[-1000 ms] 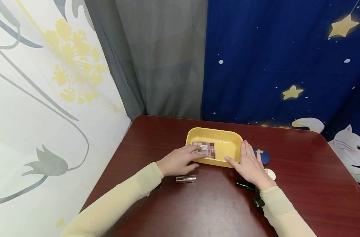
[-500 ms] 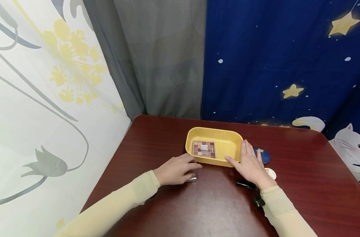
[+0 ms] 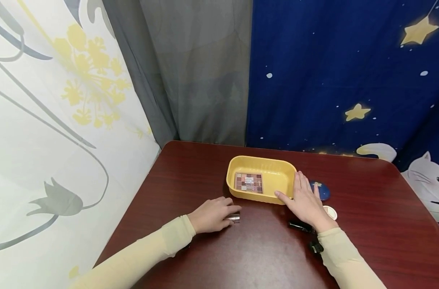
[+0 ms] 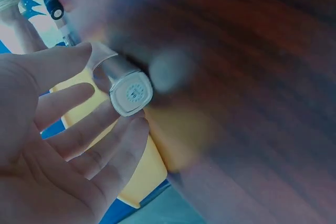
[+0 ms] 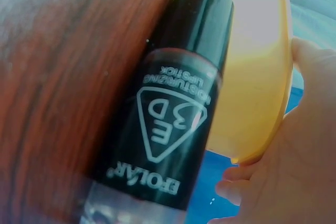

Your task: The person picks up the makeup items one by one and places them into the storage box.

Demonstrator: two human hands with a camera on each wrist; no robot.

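Note:
A shiny silver lipstick tube (image 3: 234,218) lies on the table, partly hidden by my left hand (image 3: 210,215), whose thumb and fingertips pinch it. The left wrist view shows the lipstick's labelled base (image 4: 132,94) facing the camera. My right hand (image 3: 305,199) rests against the right end of the yellow tray (image 3: 264,159), fingers extended along its side and thumb at the near rim. Inside the tray, at its left, is a makeup palette (image 3: 248,182) with a grid of brown and pink squares. Below my right palm lies a black lipstick tube (image 5: 163,114) with white lettering.
Right of the tray, a blue oval object (image 3: 321,191) sits beside my right fingers. A small white round item (image 3: 330,212) is by the right wrist. The dark red table (image 3: 378,224) reaches back to grey and blue curtains (image 3: 335,72).
My left hand has drawn back from over the palette in the tray, moved down toward me, and taken hold of the silver lipstick. The right hand stays at the tray.

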